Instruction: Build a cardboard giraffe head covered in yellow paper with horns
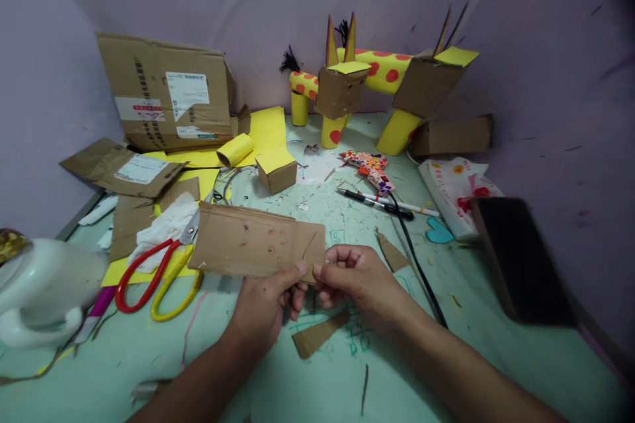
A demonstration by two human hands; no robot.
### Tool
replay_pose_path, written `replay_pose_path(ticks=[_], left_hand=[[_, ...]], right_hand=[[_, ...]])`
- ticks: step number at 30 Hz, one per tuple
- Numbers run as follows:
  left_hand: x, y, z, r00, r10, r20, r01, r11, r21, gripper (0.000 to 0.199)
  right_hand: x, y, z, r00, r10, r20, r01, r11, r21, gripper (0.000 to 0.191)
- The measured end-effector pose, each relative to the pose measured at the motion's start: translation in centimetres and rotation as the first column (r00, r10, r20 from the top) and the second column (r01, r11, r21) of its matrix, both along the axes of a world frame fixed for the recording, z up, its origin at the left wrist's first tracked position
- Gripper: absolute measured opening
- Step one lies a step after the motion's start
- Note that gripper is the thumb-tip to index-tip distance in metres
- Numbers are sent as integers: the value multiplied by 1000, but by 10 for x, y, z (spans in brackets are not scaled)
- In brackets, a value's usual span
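Observation:
Both hands pinch the right end of a rectangular cardboard piece (248, 238), which has small reddish and dark marks on its face. My left hand (262, 307) grips its lower edge, thumb in front. My right hand (360, 281) is closed on the lower right corner, its thumb and fingers pressed together. A pointed cardboard scrap (320, 335) lies on the table just below the hands. To the left rest scissors (163, 271) with one red and one yellow handle. Beyond the held piece sits a small cardboard box (276, 174) with a yellow top.
Two spotted yellow cardboard animals (342, 96) stand at the back. A glue gun (370, 168) and its black cord, pens (374, 203), a phone (520, 258) and a tissue pack (459, 195) lie on the right. A white mug (44, 284) and a cardboard box (163, 92) are at left.

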State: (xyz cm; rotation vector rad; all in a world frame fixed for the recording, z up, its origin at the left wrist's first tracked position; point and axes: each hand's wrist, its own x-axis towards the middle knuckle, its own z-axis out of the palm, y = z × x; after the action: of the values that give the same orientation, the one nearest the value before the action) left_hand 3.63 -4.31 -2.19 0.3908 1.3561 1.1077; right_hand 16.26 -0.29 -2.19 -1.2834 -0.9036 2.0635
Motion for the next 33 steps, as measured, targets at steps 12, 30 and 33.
replay_pose_path(ticks=[12, 30, 33], left_hand=[[-1, -1, -4, 999, -27, -32, 27, 1000, 5, 29], [-3, -8, -8, 991, -51, -125, 55, 998, 31, 34], [-1, -8, -3, 987, -78, -144, 81, 997, 19, 34]], right_hand=[[0, 2, 0, 1000, 10, 19, -10, 1000, 5, 28], [3, 0, 1, 996, -44, -80, 52, 993, 106, 34], [3, 0, -1, 997, 32, -69, -25, 994, 104, 34]])
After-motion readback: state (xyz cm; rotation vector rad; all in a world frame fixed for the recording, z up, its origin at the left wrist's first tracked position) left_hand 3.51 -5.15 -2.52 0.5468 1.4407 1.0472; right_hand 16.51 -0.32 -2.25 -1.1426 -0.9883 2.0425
